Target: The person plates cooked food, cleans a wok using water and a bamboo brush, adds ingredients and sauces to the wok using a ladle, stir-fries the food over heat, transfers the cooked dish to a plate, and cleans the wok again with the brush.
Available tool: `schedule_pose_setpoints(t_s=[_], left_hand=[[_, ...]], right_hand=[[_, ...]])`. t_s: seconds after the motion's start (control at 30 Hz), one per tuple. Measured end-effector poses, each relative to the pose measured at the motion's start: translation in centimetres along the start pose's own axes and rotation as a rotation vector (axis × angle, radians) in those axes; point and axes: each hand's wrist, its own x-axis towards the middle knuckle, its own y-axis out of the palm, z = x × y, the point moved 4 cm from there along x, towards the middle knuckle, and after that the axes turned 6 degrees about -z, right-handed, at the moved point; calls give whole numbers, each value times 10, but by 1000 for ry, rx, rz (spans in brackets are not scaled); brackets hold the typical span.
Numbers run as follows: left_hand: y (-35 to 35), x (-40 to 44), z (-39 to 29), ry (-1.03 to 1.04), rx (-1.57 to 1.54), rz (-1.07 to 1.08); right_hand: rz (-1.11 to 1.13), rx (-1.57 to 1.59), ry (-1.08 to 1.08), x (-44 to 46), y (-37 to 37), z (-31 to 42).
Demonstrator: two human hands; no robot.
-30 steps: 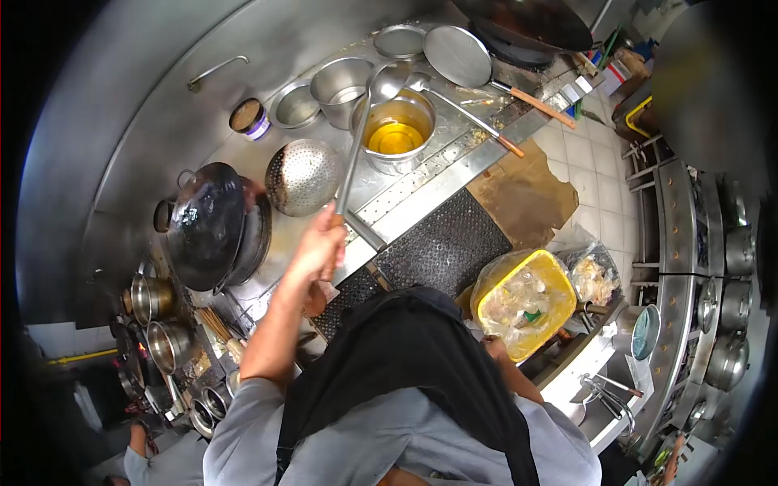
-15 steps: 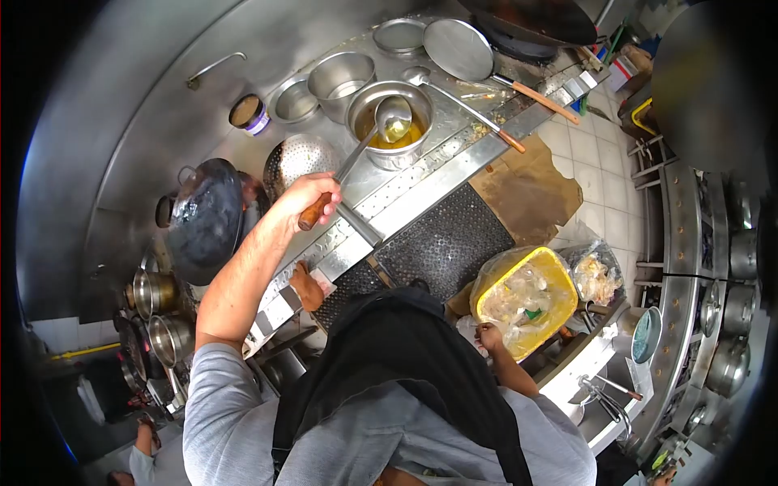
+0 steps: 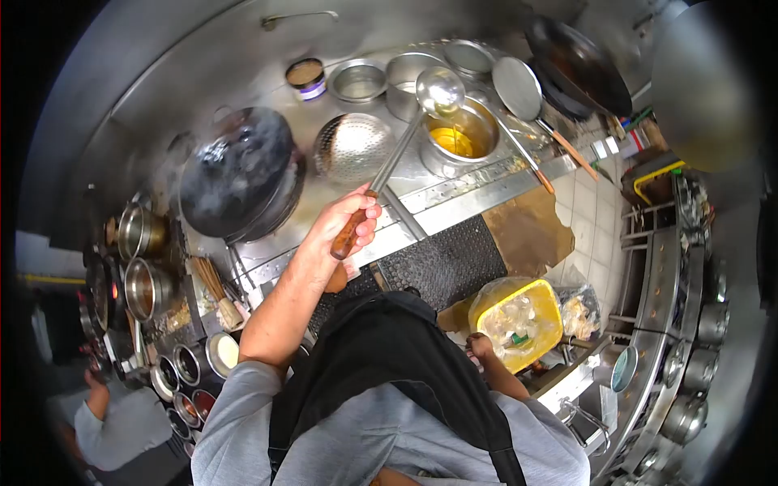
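My left hand [image 3: 352, 220] is closed round the wooden handle of a long metal ladle [image 3: 440, 91]. The ladle's bowl is above the rim of a metal pot [image 3: 492, 139] of yellow oil, with a thin yellow stream below it. A perforated strainer [image 3: 352, 148] lies left of the pot. Further left, a dark wok [image 3: 235, 174] gives off smoke on its burner. Low at my right side, my right hand [image 3: 480, 348] has curled fingers beside a yellow bin [image 3: 549, 312]; what it holds is too small to tell.
Behind the pot stand metal bowls [image 3: 357, 81] and a purple-labelled tub [image 3: 306, 78]. A flat ladle with a wooden handle [image 3: 574, 151] and another wok [image 3: 577, 65] are at the right. A person's sleeve [image 3: 121, 429] shows at lower left. Pots [image 3: 144, 287] stand at left.
The ladle has risen from inside the oil pot to above its rim, with my left hand still on its handle. The view has turned, and more smoke rises from the left wok.
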Motion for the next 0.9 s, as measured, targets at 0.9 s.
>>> schedule_pose_setpoints(t_s=[0.9], left_hand=[[-329,-228,-93,333,1579,-1255]], right_hand=[[275,-1046,-810,-69,195,237]])
